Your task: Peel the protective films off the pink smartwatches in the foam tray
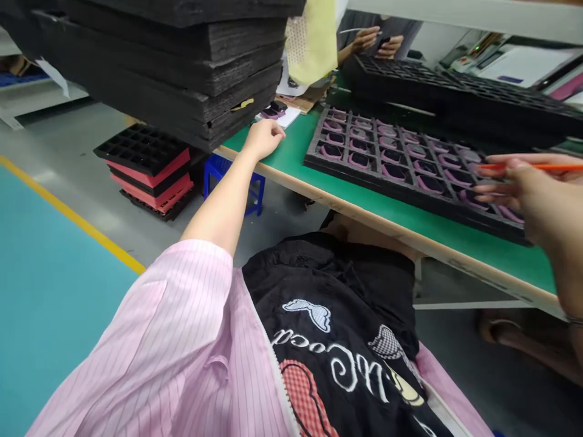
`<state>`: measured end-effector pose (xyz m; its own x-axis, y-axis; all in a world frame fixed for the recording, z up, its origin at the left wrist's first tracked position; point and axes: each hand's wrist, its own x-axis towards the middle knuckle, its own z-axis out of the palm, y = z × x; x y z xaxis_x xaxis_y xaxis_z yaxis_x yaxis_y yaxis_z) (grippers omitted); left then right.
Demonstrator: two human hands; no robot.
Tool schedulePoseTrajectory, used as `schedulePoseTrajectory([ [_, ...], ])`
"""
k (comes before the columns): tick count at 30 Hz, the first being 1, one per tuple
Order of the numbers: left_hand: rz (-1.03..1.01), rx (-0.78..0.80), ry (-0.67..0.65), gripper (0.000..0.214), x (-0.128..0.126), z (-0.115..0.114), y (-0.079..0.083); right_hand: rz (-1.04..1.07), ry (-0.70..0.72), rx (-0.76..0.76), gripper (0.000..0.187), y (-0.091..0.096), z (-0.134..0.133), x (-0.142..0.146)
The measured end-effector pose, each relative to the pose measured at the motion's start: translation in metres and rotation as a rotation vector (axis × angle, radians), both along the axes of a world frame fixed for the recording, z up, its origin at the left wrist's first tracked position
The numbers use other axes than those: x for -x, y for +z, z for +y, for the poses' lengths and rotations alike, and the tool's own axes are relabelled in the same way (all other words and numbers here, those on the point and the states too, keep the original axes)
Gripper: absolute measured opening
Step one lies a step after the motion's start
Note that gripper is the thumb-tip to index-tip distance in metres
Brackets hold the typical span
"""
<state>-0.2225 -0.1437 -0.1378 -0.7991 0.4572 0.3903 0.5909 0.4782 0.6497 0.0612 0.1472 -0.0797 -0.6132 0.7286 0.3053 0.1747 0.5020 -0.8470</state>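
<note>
My right hand [537, 194] pinches a thin orange stick [553, 167] over the right end of a black foam tray [346, 162]. Its lower fingers reach down over the pockets. Many pockets hold small dark rounded-square pieces with pinkish-purple rims [394, 172]. My left hand [265, 138] rests at the table's front edge, left of the tray, with its fingers curled in; what lies inside them is hidden. Just beyond it, a few dark and purple pieces [276, 110] lie on a white pad [289, 116].
Stacked black foam trays [246, 67] overhang the green table [291, 149] at left. More black trays [455, 91] stand behind, where a co-worker's hands [376, 42] hold something. A yellow sheet [314, 42] hangs at the back. Below are a blue stool [257, 191] and black-and-red trays [150, 170].
</note>
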Motion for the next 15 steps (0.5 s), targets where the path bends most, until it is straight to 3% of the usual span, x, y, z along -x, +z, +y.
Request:
schedulePoseTrajectory([
  [5,-0.020,-0.027,0.007,0.017,-0.005,-0.002,-0.002,-0.052,0.018,0.021,0.023,-0.016,-0.016,-0.001],
  [9,-0.035,-0.037,0.003,0.018,-0.012,-0.005,0.000,-0.043,0.046,0.033,0.013,-0.016,-0.021,-0.013],
  [12,-0.061,-0.041,-0.009,0.016,-0.021,-0.011,0.005,-0.049,0.089,0.087,0.028,-0.009,-0.024,-0.032],
  [15,-0.096,-0.042,-0.048,0.018,-0.043,-0.023,0.019,-0.100,0.172,0.140,0.045,0.000,-0.038,-0.070],
])
